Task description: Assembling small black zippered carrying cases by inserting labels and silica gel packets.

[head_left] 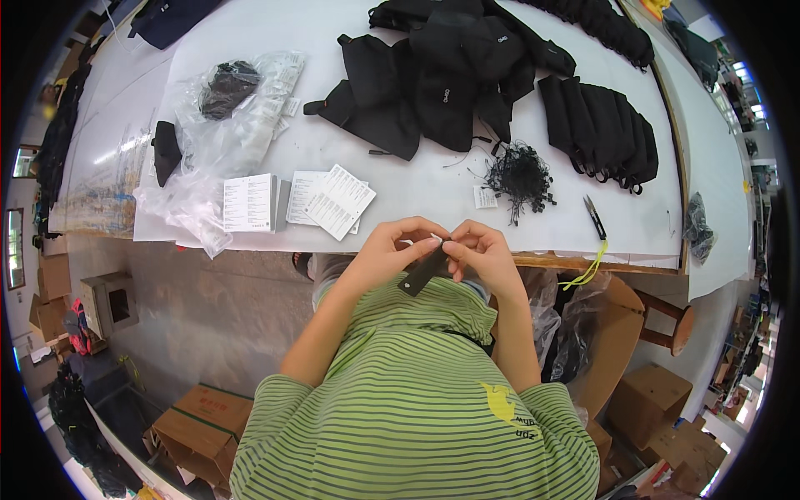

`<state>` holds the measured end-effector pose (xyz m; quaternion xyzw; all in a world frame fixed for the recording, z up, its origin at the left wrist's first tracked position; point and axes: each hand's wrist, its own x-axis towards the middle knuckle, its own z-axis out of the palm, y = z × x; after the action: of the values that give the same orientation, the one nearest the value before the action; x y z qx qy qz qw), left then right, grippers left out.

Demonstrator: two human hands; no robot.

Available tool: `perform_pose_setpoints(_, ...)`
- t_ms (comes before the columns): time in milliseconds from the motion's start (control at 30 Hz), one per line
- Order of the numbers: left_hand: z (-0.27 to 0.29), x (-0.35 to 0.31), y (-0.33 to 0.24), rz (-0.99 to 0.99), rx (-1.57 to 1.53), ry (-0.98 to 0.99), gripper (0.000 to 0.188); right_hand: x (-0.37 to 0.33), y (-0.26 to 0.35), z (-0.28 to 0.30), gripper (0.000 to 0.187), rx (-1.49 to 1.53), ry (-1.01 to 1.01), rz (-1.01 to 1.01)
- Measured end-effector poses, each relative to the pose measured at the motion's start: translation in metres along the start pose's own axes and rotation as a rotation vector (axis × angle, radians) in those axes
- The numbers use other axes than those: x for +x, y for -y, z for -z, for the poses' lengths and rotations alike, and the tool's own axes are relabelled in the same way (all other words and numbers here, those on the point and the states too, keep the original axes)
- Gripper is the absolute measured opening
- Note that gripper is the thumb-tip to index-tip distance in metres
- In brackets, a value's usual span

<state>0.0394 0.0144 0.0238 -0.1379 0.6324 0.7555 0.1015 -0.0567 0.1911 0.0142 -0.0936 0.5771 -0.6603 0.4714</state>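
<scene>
At the table's front edge, my left hand and my right hand meet with fingertips pinched together. Between them hangs a narrow black tag with a small pale mark near its lower end. A tiny white bit shows at the left fingertips; what it belongs to is too small to tell. Just beyond my right hand lies a tangled heap of black tag strings, beside a small white label. White printed cards are fanned out past my left hand, next to a stack of similar cards.
Black fabric pouches are piled at the far middle, with a row of more black pouches to the right. Thread snips with a yellow ribbon lie near the right edge. Crumpled clear plastic bags cover the left. Cardboard boxes stand on the floor.
</scene>
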Motion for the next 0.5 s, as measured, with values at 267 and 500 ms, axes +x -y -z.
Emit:
perform_pose_setpoints(267,-0.007,0.004,0.017,-0.124,-0.065,-0.027,0.013,0.004,-0.005,-0.004,0.012,0.067,0.079,0.005)
perform_pose_setpoints(500,-0.009,0.005,0.015,-0.182,0.000,-0.020,0.010,0.002,-0.007,-0.001,0.013,0.061,0.021,0.083)
